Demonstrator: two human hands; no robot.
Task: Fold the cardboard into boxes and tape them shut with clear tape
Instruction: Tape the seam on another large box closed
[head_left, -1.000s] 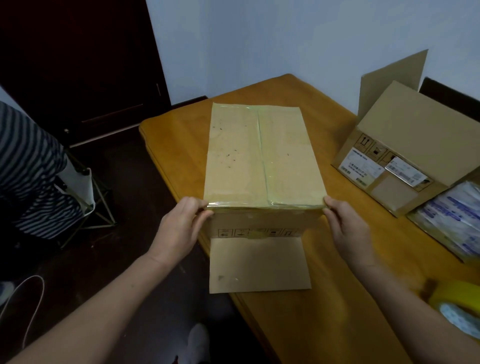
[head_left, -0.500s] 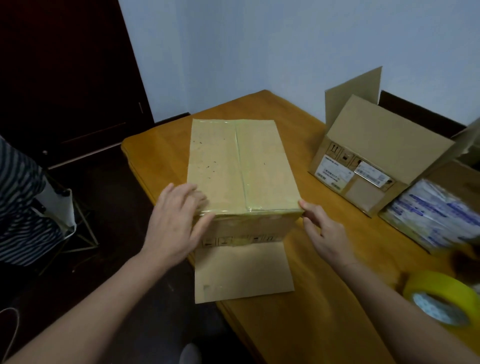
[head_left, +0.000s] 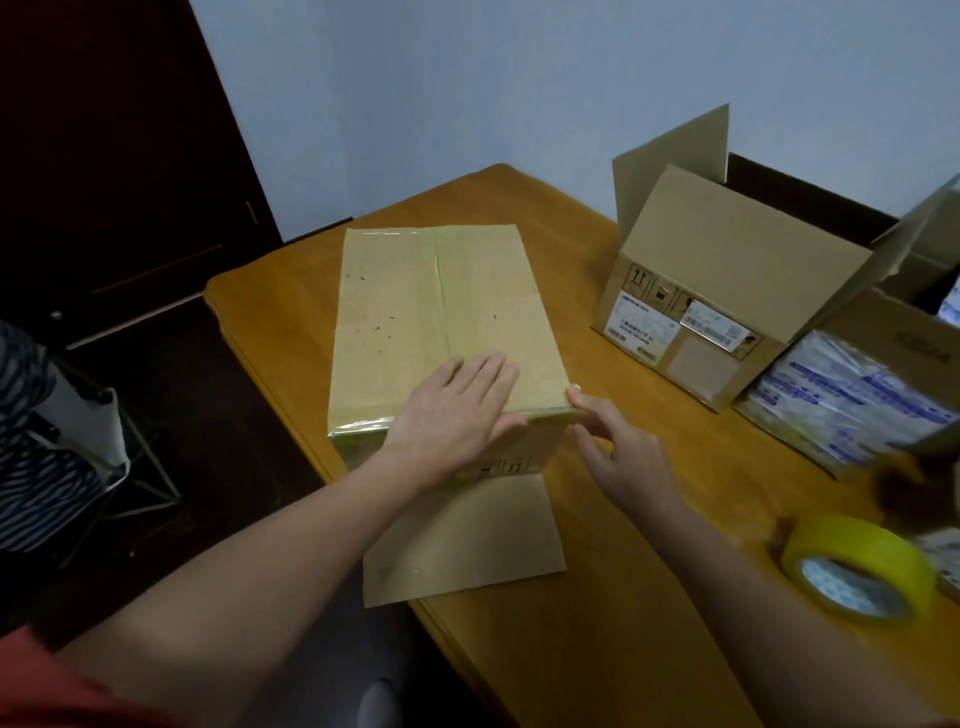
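Flat open left hand (head_left: 457, 410) is pressed on box (head_left: 384, 312); corner is touched by relaxed right hand (head_left: 618, 457); tape (head_left: 440, 291) should be rubbed firmly outward.

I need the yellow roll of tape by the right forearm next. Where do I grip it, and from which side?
Grip the yellow roll of tape across its ring wall, thumb in the core, fingers on the outer band, right hand coming from above. It lies almost flat on the wooden table with the open core facing up.
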